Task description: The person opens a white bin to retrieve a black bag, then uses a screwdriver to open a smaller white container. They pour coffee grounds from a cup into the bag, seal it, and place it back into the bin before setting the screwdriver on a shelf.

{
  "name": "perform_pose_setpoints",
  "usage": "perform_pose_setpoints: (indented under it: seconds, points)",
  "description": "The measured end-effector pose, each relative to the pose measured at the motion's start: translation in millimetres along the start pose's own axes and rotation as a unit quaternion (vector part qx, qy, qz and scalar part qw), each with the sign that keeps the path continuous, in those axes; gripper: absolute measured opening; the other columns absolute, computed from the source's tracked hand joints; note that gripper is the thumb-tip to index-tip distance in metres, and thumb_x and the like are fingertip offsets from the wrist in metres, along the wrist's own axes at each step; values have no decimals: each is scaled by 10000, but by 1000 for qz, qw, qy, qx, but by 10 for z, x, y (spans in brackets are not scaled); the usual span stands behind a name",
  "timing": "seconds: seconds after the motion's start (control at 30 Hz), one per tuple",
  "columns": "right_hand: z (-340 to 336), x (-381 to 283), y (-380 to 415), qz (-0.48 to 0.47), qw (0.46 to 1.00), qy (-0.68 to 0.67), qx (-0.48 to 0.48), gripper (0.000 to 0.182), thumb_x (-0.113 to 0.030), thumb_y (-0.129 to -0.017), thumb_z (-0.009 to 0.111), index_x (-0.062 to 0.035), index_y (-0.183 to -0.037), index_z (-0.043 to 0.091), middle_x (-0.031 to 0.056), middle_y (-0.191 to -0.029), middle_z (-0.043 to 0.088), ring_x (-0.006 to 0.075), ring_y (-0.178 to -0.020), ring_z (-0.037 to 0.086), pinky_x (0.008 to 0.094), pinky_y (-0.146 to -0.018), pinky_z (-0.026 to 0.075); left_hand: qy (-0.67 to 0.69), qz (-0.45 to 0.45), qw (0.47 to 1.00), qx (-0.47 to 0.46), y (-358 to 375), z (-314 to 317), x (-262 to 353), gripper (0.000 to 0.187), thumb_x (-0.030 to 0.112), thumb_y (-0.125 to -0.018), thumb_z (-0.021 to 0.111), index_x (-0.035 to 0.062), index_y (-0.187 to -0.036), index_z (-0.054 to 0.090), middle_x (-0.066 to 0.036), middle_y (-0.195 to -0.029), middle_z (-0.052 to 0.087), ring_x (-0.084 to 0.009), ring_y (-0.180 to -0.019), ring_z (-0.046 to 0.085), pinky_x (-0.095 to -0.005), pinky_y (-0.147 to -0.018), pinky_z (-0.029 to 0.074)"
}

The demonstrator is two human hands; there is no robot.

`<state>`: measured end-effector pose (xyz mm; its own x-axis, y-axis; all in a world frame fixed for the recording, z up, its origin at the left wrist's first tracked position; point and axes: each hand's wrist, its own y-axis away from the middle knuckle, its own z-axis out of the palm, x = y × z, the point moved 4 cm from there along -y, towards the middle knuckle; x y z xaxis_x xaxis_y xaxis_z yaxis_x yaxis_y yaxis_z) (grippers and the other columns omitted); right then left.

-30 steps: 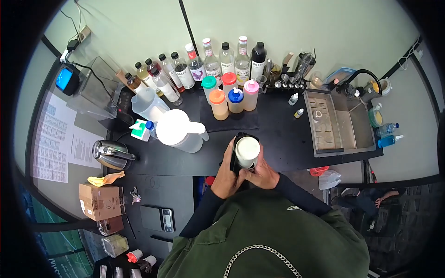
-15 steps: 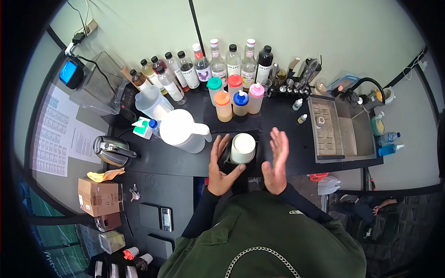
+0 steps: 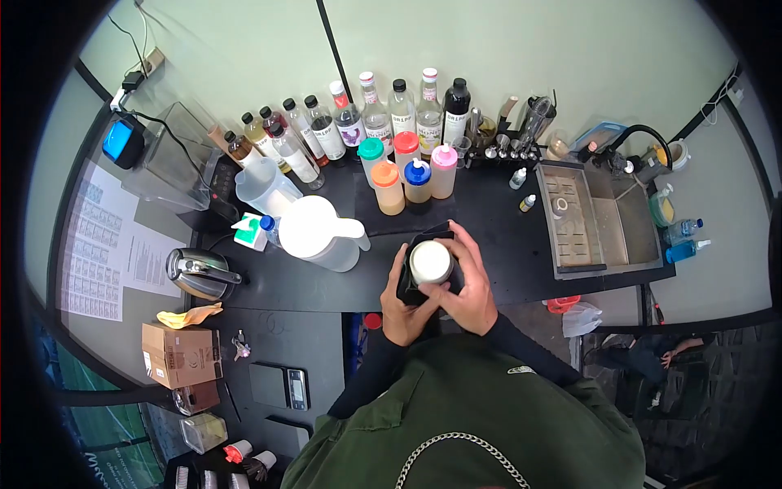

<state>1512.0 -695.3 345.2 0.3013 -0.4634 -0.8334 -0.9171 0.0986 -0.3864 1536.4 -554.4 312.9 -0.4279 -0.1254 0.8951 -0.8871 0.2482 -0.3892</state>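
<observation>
A white round cup or jar (image 3: pixel 432 262), its kind not clear from above, sits in a black open-topped sleeve or pouch (image 3: pixel 405 281). My left hand (image 3: pixel 403 316) grips the sleeve from the left, its fingers along the side. From the right, my right hand (image 3: pixel 471 285) is closed around the sleeve, with its thumb at the front edge of the white cup. Both hold it close to my body at the counter's front edge. Several squeeze bottles stand beyond, including an orange-capped bottle (image 3: pixel 388 191) and a blue-capped bottle (image 3: pixel 418 183). A white lidded pitcher (image 3: pixel 326 236) is left of my hands.
Along the wall stand several syrup bottles (image 3: pixel 377 118). A metal sink (image 3: pixel 623 220) lies to the right. Leftward are a kettle (image 3: pixel 201 274), a blender (image 3: pixel 175 167) and a cardboard box (image 3: pixel 181 354). A digital scale (image 3: pixel 279 385) rests on the lower left surface.
My right hand, open and apart before, has come in from the right and closed on the black sleeve with the cup. My left hand has shifted slightly right and tightened around it.
</observation>
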Motion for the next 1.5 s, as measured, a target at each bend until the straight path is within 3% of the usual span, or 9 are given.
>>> perform_pose_setpoints:
  seconds: [0.07,0.1,0.23,0.33,0.6,1.13,1.27,1.47,1.5]
  points:
    - [-19,-1,-42,17,999,-34,24,596,-193,-779,810,12,-1280,560,212,-1518,338,335,-1322,481,416,-1088,388,25,-5,999,35,-15,21,-27,933,137,-752,859,-17,-1491,310,-192,-1211,657,-256,-1083,669,-343,-925,524]
    - [-3,9,-48,15,999,-45,18,609,-210,-783,815,0,-1291,555,213,-1527,328,346,-1335,466,416,-1083,393,61,-63,995,38,18,19,-32,850,125,-722,866,-48,-1423,417,-203,-1414,512,-282,-1191,614,-365,-991,494]
    - [46,7,-25,4,999,-27,18,645,-273,-765,835,-3,-1280,555,221,-1536,313,381,-1358,431,432,-1088,381,-12,15,999,47,56,55,-25,877,155,-728,854,-21,-1449,386,-222,-1484,426,-334,-1287,535,-403,-1052,446]
    - [43,0,-20,30,999,-11,18,664,-295,-736,846,9,-1252,561,230,-1533,313,402,-1368,408,448,-1094,370,-67,57,994,62,62,97,-99,909,170,-732,852,-11,-1468,350,-229,-1481,424,-344,-1277,543,-404,-1046,451]
    - [-24,-80,20,-24,997,14,66,516,-106,-749,776,31,-1214,601,194,-1527,373,369,-1340,470,424,-1068,417,-88,82,990,68,101,161,-26,977,153,-740,848,-8,-1502,258,-234,-1451,447,-354,-1256,553,-417,-1043,454]
    - [-74,19,33,-20,998,64,19,562,-164,-797,800,28,-1269,562,204,-1537,352,348,-1350,463,402,-1068,413,-99,72,991,60,75,144,55,968,134,-734,862,-34,-1485,276,-276,-1396,484,-402,-1233,565,-427,-1011,477]
    - [-107,23,65,33,995,-72,66,591,-236,-822,794,1,-1296,532,179,-1503,384,327,-1339,459,410,-1084,387,-89,61,993,54,82,128,69,975,115,-729,865,-47,-1486,271,-291,-1350,513,-402,-1202,586,-420,-988,495]
    - [-221,-107,-9,-3,999,42,10,669,-272,-756,836,-27,-1302,537,154,-1482,392,349,-1333,428,420,-1066,396,-70,36,996,47,113,115,54,989,117,-722,872,-34,-1492,270,-281,-1351,520,-388,-1215,580,-407,-999,490]
    - [-214,-159,-31,-13,997,71,24,687,-260,-722,860,-5,-1285,561,157,-1406,447,322,-1282,488,404,-1059,407,-69,34,996,48,115,119,41,989,117,-722,872,-34,-1492,270,-281,-1351,520,-388,-1215,580,-407,-999,490]
